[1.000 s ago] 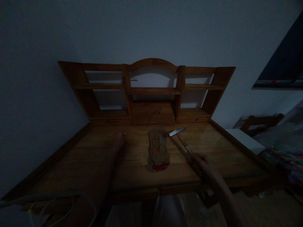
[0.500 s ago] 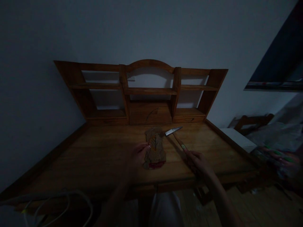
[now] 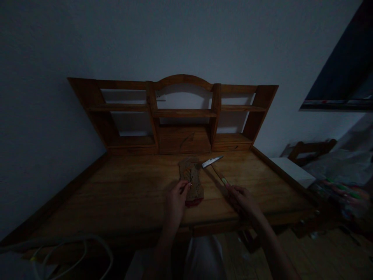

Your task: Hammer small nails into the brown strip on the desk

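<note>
A hammer with a metal head (image 3: 211,161) and wooden handle (image 3: 219,174) is in my right hand (image 3: 241,197), its fingers wrapped round the lower handle. The head is raised a little above the wooden desk, to the right of a brown, rough-textured piece (image 3: 194,188) with a dark red lower edge and a leaf-like pattern. Over the lower left part of that piece is my left hand (image 3: 177,196). Its thumb and forefinger are pinched together at the pattern; what lies between them is too small and dark to name.
The wooden desk top (image 3: 125,186) has a shelf unit (image 3: 186,112) along its back, against the wall. White cables (image 3: 107,249) loop at the lower left. A chair (image 3: 317,147) and plastic-wrapped items (image 3: 344,171) stand to the right. The room is dim.
My left hand has moved right and slightly down, from the left edge of the brown piece onto its lower part. My right hand keeps the hammer in nearly the same place.
</note>
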The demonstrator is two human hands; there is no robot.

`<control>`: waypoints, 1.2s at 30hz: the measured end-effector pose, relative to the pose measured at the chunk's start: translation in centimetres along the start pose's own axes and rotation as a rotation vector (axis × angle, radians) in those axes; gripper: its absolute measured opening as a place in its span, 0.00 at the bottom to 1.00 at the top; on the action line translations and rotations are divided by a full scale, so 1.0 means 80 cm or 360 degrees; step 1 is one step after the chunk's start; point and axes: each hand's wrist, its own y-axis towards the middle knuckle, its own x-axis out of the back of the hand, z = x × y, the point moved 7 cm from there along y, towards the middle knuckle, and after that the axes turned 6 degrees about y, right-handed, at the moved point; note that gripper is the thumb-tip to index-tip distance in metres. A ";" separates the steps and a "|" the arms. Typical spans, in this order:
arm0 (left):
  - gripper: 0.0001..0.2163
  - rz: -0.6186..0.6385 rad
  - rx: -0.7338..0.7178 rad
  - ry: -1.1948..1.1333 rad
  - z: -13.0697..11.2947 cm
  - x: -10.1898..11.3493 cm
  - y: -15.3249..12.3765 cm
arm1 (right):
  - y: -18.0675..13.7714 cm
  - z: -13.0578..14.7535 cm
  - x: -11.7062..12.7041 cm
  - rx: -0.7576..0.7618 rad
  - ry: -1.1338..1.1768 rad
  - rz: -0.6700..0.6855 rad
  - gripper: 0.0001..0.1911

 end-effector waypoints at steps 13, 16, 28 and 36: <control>0.08 -0.0041 -0.0001 0.0018 0.007 -0.006 0.001 | -0.003 0.005 -0.004 0.0017 0.0040 0.0063 0.24; 0.08 -0.0041 -0.0049 0.0074 0.003 -0.004 0.000 | -0.003 0.006 -0.002 0.0056 -0.0030 0.0007 0.24; 0.10 -0.0060 -0.0106 0.0187 -0.010 -0.001 -0.003 | -0.040 0.052 0.017 0.0406 -0.0607 -0.0097 0.25; 0.09 -0.0040 -0.0100 0.0302 -0.006 -0.005 -0.004 | -0.080 0.132 -0.003 0.0778 -0.1631 -0.0289 0.19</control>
